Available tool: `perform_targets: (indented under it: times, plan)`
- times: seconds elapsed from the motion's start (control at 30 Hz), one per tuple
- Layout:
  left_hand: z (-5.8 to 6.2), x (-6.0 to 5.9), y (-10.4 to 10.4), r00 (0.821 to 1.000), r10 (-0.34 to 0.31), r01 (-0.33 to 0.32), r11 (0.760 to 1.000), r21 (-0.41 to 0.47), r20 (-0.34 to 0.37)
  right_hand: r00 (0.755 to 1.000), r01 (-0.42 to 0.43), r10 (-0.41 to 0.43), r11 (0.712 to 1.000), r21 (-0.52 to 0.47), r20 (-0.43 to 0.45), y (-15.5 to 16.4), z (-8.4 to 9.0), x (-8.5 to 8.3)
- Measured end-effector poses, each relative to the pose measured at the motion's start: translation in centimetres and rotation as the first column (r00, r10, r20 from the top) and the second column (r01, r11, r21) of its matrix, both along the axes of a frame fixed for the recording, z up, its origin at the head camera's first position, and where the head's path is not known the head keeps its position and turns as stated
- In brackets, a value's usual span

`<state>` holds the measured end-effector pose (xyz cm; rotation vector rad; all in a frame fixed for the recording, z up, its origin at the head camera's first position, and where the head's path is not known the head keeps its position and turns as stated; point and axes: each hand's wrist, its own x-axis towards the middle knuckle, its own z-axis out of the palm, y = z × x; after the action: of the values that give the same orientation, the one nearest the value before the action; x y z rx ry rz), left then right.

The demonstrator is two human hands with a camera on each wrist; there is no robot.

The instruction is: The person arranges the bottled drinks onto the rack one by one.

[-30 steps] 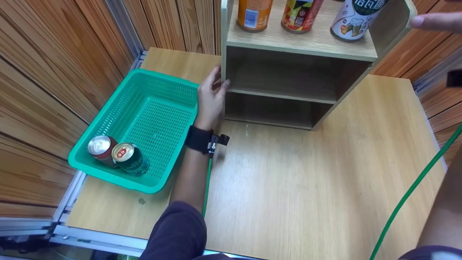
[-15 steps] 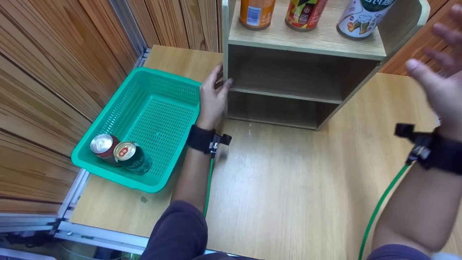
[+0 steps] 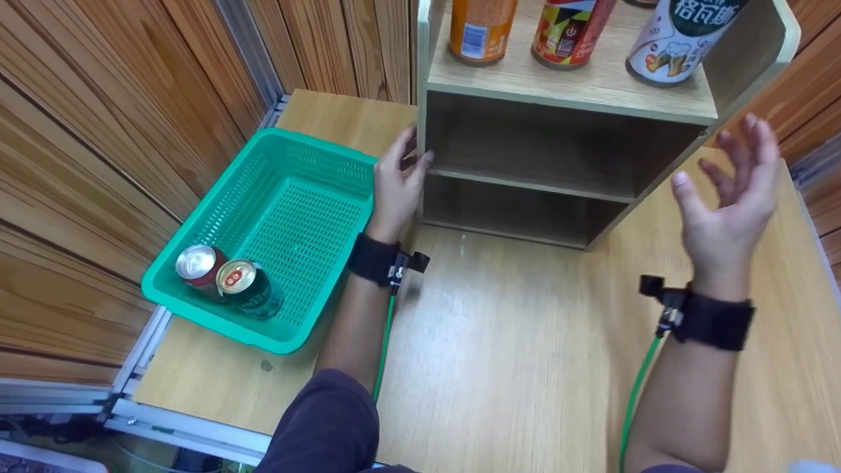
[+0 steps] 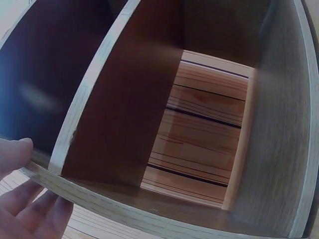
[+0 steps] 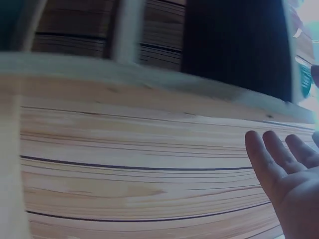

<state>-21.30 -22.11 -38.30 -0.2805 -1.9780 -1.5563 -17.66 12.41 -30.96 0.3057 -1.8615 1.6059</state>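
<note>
The left hand [image 3: 394,187] holds the left side panel of the wooden shelf unit [image 3: 565,98]: the thumb lies on the front edge of the panel and the fingers go round its outer face. In the left wrist view, the fingers [image 4: 30,209] and the thumb pinch the same board edge.

The shelf unit stands at the far edge of the desk [image 3: 512,341], about in the middle. Its two lower compartments are dark inside. On its top board stand an orange can [image 3: 479,29], a red patterned can [image 3: 570,33] and a white can [image 3: 680,39].

The right hand [image 3: 726,210] is in the air in front of the right side of the shelf unit, with the fingers spread and only a little bent. It holds nothing and touches nothing.

A green basket [image 3: 289,197] lies near the left edge of the desk, just beside the left hand. In its near corner two cans touch each other, a red can [image 3: 199,266] and a dark green can [image 3: 248,288].
</note>
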Motion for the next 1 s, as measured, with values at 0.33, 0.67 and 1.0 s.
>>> perform_targets:
  times: [0.33, 0.67, 1.0]
  plan:
    - [0.0, -0.1, 1.1, 0.999, -0.034, 0.033, 0.999, 0.024, 0.023, 0.999, -0.012, 0.02, 0.984, -0.18, 0.045, 0.2, -4.0, -1.1]
    - [0.4, 0.5, 1.0, 1.0, 0.003, -0.002, 1.0, -0.022, 0.021, 0.996, -0.045, 0.052, 0.995, -0.09, 0.075, -0.2, -6.0, -2.4]
    - [0.7, 0.1, 0.5, 0.999, 0.04, -0.038, 0.997, -0.065, 0.026, 0.992, -0.012, 0.012, 1.0, 0.001, 0.127, -1.2, -8.1, -4.2]
